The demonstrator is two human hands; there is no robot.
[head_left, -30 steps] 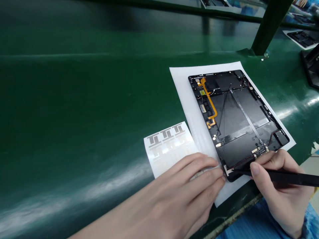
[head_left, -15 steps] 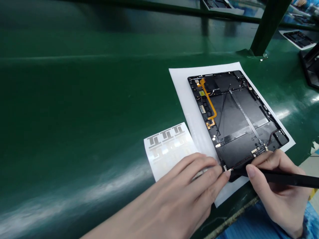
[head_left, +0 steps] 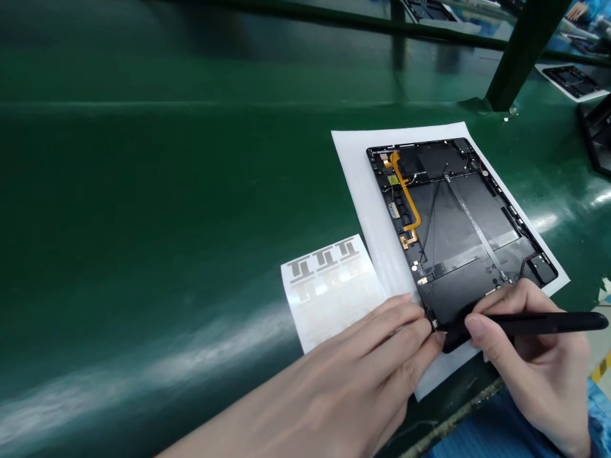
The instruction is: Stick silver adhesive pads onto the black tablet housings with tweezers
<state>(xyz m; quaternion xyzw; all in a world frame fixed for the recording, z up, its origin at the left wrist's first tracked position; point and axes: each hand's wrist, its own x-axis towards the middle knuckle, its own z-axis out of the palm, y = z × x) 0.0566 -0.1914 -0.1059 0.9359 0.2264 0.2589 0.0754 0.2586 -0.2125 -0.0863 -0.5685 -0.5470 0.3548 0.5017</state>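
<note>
While the right hand point(head_left: 534, 359) pinches a slim black pry tool point(head_left: 539, 323) with its tip at the near corner of an opened black tablet point(head_left: 461, 222) on a white paper sheet point(head_left: 367, 203), the open left hand point(head_left: 363, 369) rests its fingertips against that corner, gripping nothing, beside a translucent sheet of grey-patterned labels point(head_left: 329, 286) on the green workbench point(head_left: 143, 191).

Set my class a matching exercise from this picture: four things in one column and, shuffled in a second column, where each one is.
Things:
1. orange flex cable
2. black pen-like tool
3. sheet of grey-printed labels
4. open tablet housing

Places:
A. gripped in the right hand
B. lying on white paper
C. mostly on the green bench surface
D. running inside the housing

Pairs: 1-D, 2-A, 3-C, 4-B
</note>
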